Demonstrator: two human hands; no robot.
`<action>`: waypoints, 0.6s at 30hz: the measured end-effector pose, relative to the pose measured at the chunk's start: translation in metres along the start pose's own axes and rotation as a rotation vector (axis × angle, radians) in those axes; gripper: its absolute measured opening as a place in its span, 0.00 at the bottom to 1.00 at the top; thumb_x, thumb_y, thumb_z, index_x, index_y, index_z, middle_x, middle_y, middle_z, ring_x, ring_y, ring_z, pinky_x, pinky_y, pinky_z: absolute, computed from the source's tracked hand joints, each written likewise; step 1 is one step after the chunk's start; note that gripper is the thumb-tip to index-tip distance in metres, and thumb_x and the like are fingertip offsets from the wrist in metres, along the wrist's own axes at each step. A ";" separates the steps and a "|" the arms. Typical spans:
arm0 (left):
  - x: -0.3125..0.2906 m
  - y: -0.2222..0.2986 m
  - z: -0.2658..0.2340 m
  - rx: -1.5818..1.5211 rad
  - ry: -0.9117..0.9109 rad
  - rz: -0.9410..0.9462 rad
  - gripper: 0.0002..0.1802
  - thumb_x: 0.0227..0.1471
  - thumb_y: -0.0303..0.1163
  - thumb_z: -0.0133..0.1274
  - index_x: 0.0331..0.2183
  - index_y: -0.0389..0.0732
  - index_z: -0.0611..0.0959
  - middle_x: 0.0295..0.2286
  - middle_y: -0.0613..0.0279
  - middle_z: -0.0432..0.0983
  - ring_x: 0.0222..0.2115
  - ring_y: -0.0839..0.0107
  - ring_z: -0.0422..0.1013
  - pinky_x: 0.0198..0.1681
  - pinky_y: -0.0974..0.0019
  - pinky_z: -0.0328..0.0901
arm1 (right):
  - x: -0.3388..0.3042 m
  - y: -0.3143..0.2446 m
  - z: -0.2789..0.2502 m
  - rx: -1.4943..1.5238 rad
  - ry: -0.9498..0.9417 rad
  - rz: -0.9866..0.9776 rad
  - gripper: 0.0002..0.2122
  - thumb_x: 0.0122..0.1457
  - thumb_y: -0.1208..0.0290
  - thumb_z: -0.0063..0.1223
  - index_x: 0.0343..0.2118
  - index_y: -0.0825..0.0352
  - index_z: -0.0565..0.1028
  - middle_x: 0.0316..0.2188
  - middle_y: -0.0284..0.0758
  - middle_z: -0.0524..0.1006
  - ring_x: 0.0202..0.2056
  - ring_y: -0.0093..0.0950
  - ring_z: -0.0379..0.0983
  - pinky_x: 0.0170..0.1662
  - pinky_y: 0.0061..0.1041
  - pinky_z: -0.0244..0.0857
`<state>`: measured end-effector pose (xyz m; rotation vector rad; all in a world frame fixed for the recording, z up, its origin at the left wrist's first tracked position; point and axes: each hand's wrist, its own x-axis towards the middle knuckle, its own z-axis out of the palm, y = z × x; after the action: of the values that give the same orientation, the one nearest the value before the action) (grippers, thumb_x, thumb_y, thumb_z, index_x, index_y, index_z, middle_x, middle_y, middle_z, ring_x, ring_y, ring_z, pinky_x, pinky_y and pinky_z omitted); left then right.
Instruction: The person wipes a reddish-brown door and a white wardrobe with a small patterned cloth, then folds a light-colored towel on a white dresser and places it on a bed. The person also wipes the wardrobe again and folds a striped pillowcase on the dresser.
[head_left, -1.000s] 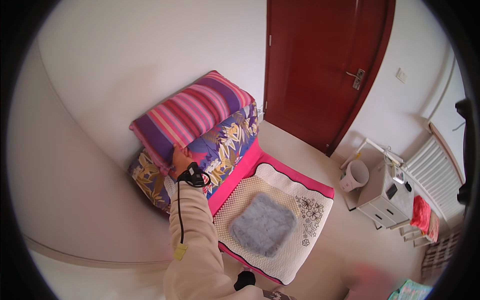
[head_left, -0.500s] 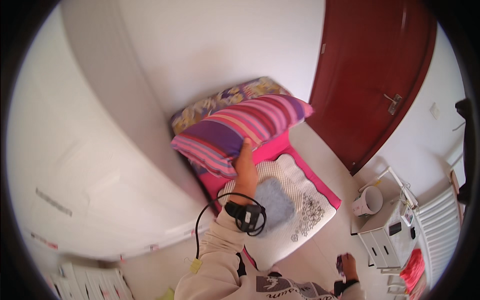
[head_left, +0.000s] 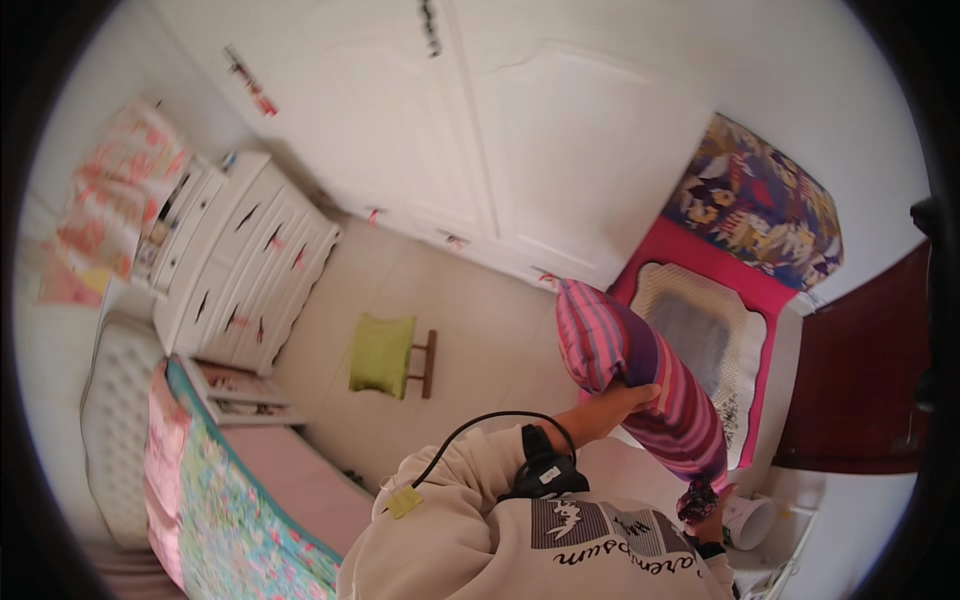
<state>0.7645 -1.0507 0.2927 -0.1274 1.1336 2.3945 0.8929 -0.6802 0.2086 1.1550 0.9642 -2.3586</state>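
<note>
My left hand (head_left: pixel 612 408) grips a striped pink and purple pillow (head_left: pixel 668 395) by its near long side, thumb on top, and holds it up in the air. Low on the right, my right hand (head_left: pixel 712 522) is closed around a small dark speckled thing (head_left: pixel 697 500); its kind I cannot make out. The pillow's lower end reaches to this dark thing; whether the two touch I cannot tell. Beyond the pillow is a pink seat (head_left: pixel 655 245) with a cream quilted cover (head_left: pixel 655 285) and a grey pad (head_left: pixel 705 335). A dark floral cushion (head_left: pixel 760 205) leans against the wall behind.
A white wardrobe (head_left: pixel 560 130) lines the far wall. A stool with a green cushion (head_left: pixel 380 355) stands on the floor. To the left are a white chest of drawers (head_left: pixel 250 260) and a bed with a floral cover (head_left: pixel 245 520). A red door (head_left: pixel 860 370) and white bin (head_left: pixel 750 522) are at right.
The view has swung left, bringing the bed, drawers and stool in. The striped pillow, still in my left hand, has come away from the seat, and its right end now hangs near my right hand.
</note>
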 end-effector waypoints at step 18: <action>-0.335 0.227 -0.192 0.291 0.801 0.539 0.09 0.56 0.30 0.57 0.39 0.38 0.83 0.31 0.66 0.80 0.32 0.73 0.77 0.39 0.68 0.70 | 0.090 0.269 0.328 -0.952 -0.699 0.605 0.45 0.51 0.21 0.29 0.51 0.64 0.72 0.36 0.38 0.79 0.36 0.37 0.78 0.41 0.46 0.75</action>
<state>0.9305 -1.4457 0.4219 -0.8322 2.0809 2.6573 0.8053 -1.1033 0.1665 0.1601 1.0521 -1.3323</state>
